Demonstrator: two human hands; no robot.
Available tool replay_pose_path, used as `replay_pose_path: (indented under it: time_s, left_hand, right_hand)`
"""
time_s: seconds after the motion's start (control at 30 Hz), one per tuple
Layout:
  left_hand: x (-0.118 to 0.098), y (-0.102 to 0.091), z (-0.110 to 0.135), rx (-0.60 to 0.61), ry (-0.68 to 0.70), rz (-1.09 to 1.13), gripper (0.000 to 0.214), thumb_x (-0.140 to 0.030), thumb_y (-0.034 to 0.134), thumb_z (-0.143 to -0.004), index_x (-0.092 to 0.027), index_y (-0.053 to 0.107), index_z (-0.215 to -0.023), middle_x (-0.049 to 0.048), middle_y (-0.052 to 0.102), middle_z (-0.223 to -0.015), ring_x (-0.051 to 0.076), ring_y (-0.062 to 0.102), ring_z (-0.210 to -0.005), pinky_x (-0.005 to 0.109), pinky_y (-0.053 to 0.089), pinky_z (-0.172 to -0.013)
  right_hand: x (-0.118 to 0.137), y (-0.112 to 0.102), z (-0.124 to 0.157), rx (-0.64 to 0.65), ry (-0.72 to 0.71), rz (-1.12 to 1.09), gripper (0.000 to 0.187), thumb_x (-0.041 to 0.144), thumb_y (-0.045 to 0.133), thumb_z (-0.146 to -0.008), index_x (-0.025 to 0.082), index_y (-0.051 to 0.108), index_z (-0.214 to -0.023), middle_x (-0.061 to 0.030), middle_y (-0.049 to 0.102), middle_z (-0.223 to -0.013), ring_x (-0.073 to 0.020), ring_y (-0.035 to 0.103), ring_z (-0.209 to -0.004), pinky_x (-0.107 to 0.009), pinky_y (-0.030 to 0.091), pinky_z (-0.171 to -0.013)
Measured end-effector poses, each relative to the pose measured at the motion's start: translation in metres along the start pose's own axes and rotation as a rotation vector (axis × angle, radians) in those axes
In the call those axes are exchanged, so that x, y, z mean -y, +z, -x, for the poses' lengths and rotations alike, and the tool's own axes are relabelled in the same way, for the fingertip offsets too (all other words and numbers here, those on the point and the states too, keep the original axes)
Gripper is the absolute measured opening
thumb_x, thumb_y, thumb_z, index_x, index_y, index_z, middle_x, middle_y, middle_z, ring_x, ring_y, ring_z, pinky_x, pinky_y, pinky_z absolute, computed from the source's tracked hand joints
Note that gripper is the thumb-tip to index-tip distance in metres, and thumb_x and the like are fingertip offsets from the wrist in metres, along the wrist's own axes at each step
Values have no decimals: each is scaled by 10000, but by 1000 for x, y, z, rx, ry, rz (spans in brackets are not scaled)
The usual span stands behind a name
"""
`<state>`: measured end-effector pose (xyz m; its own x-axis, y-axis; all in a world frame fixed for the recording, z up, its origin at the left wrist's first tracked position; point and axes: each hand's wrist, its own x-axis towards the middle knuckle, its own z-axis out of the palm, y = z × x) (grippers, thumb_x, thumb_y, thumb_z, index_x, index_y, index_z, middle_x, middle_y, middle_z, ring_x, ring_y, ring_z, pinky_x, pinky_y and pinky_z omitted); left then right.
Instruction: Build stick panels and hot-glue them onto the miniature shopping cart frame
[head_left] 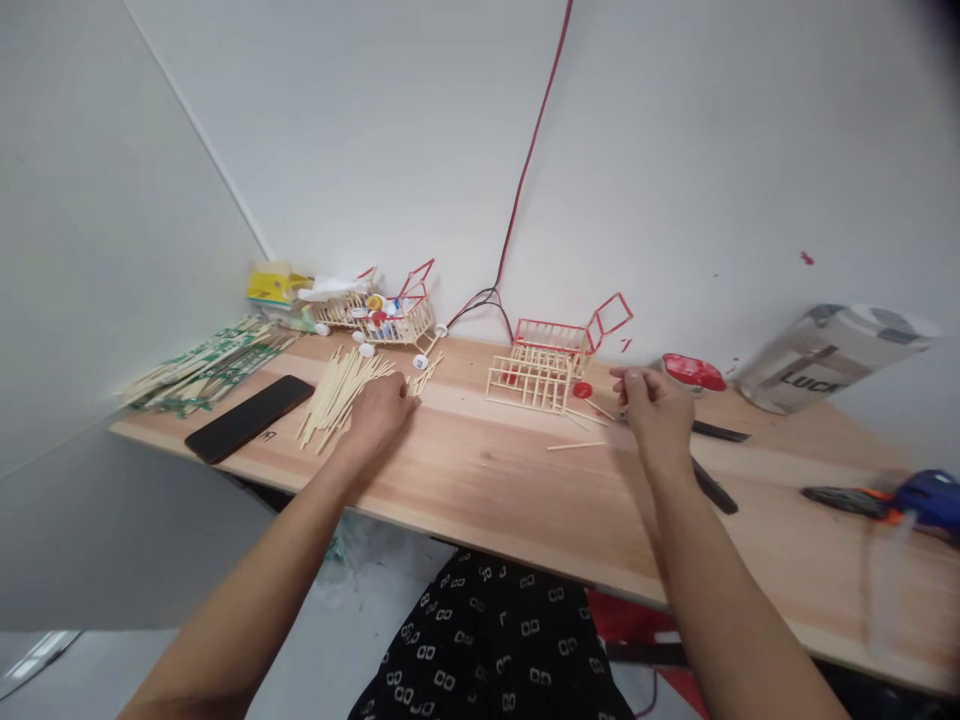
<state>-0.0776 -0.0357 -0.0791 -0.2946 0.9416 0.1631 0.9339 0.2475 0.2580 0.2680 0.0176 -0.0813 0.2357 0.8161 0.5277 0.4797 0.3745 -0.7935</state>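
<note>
My left hand point(379, 408) rests at the right edge of a loose pile of thin wooden sticks point(334, 395). Its fingers are curled together by a few separate sticks point(431, 370), and whatever lies between the fingertips is hidden. Over the right half of the table, my right hand point(657, 408) is closed with thumb and fingers together; anything in that pinch is too small to make out. To its left stands a small cart-shaped frame of sticks point(534, 385) with a red-edged rim and a red handle. A single stick point(576, 446) lies in front.
Two finished-looking stick carts point(401, 322) hold caps and small items at the back left. A black phone point(250, 418) and green-wrapped stick packs point(210, 370) lie further left. At right are a red-filled container point(694, 372), a tilted bag point(825, 360), dark tools point(712, 487) and a blue-orange tool point(926, 500).
</note>
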Motion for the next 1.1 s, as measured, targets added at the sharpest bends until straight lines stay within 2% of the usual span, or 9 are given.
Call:
replay_pose_path:
  time_s: [0.23,0.33,0.4,0.5,0.57,0.63,0.77,0.9,1.1]
  left_hand:
    - [-15,0,1,33,6,-98,212,-156,446,-777,-148,653,-819,174,692,-887,316,642,-860,341,402,-647]
    - [-10,0,1,17,-20,-71,192,-171,462,-767,-145,651,-784,171,688,-842,310,638,-822,335,395,-635]
    - [-6,-2,2,-55,-14,28,163,-224,493,-771,-156,639,-745,134,677,-780,279,624,-771,319,385,-625]
    - [-9,-7,9,-128,90,375,162,-300,545,-764,-167,610,-699,53,635,-686,197,578,-685,281,381,-627]
    - [-23,-10,17,-54,185,668,189,-345,582,-749,-165,605,-694,14,611,-660,151,543,-640,253,387,-618]
    - [-44,-10,26,102,238,892,203,-362,614,-727,-161,615,-706,-5,601,-645,121,510,-589,234,384,-584]
    - [-87,3,42,312,280,1067,178,-326,656,-698,-149,637,-702,-3,616,-656,102,504,-569,219,382,-551]
    - [-110,22,43,392,273,1150,212,-356,675,-694,-147,637,-693,-16,573,-580,88,456,-503,215,340,-500]
    - [-117,36,30,459,240,1243,273,-415,675,-696,-149,616,-716,-33,524,-545,78,414,-465,212,316,-474]
  right_hand:
    - [-2,2,0,45,25,29,346,412,475,-868,164,711,-919,-18,626,-709,-125,532,-583,-257,409,-586]
    - [-3,3,-1,47,24,28,354,422,474,-866,163,712,-910,-22,631,-702,-126,525,-571,-260,414,-585]
    - [-1,3,-1,43,24,16,359,425,474,-867,160,711,-912,-24,633,-701,-126,524,-570,-259,417,-584]
    - [7,4,2,60,5,-10,363,431,488,-863,151,714,-912,-24,630,-685,-128,524,-579,-256,418,-582]
    - [14,7,7,145,-9,-58,361,436,506,-857,148,721,-893,-24,637,-679,-129,537,-594,-253,428,-592]
    - [20,11,13,317,-17,-115,349,438,529,-847,156,732,-874,-29,662,-703,-127,556,-610,-249,442,-605]
    - [29,21,28,651,-51,-169,288,421,602,-802,186,750,-877,-48,713,-840,-120,566,-603,-244,453,-564]
    - [32,24,33,693,-38,-217,236,372,590,-807,196,742,-844,-41,704,-831,-117,568,-609,-232,455,-543]
    - [35,19,27,725,49,-255,230,388,600,-814,174,674,-857,7,605,-620,-97,510,-532,-207,392,-502]
